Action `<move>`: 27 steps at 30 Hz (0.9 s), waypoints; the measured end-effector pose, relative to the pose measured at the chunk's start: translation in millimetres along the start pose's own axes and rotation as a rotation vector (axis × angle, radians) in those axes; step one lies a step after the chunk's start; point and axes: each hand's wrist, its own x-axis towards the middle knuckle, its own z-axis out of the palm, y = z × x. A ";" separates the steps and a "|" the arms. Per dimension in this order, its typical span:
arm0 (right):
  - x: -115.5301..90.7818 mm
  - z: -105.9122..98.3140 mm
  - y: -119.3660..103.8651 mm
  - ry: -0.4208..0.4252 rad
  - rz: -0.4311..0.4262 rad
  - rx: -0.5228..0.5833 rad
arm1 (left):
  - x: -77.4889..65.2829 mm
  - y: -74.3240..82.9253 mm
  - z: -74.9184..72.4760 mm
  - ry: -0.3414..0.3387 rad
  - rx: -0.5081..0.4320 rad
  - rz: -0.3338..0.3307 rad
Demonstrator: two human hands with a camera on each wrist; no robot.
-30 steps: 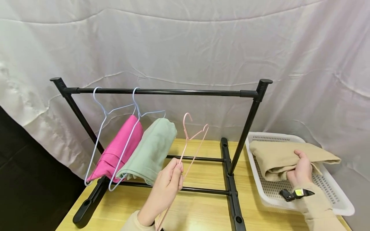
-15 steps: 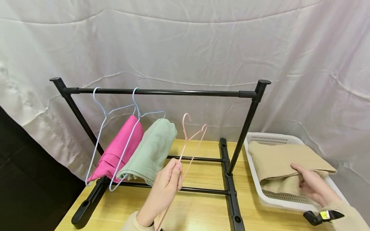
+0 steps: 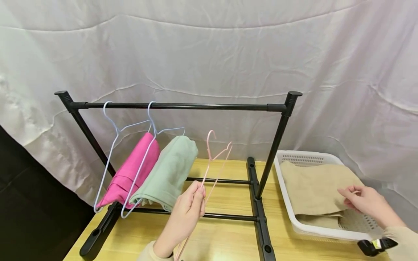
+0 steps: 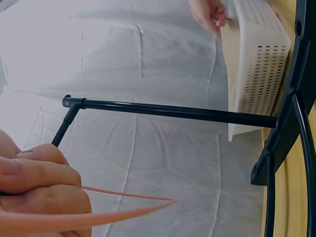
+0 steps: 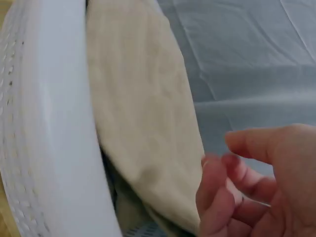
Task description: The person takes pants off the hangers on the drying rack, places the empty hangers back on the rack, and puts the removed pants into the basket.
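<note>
My left hand [image 3: 187, 206] grips a pink hanger [image 3: 209, 149] in front of the rack, its hook pointing up. In the left wrist view, the fingers [image 4: 47, 173] curl round the hanger's thin wire. On the right, a folded beige cloth [image 3: 316, 188] lies in a white basket [image 3: 326, 232]. My right hand [image 3: 367, 200] hovers over the cloth's right side with loosely bent fingers and nothing between them. From the right wrist view, the thumb [image 5: 254, 143] stands apart from the fingers, beside the cloth edge.
A black rack [image 3: 209, 106] stands on the wooden table [image 3: 225, 239]. Two light blue hangers hang at its left, one with a pink cloth [image 3: 134, 166], the other with a pale green cloth [image 3: 169, 170]. A grey-white curtain [image 3: 209, 54] covers the back.
My right hand has let go of the beige cloth and drawn back to the right. The cloth now lies flatter in the basket. The left hand has kept its grip on the hanger.
</note>
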 end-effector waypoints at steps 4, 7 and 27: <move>12.1 7.8 -2.6 0.056 -0.085 -0.145 | 0.1 -1.0 2.6 -0.007 -0.009 -0.008; 18.1 13.8 -1.2 -0.008 -0.093 -0.179 | 0.1 -1.2 4.3 -0.012 -0.016 -0.012; 17.8 20.3 -12.2 -0.458 -0.007 0.174 | 1.7 1.3 5.9 -0.031 -0.004 -0.022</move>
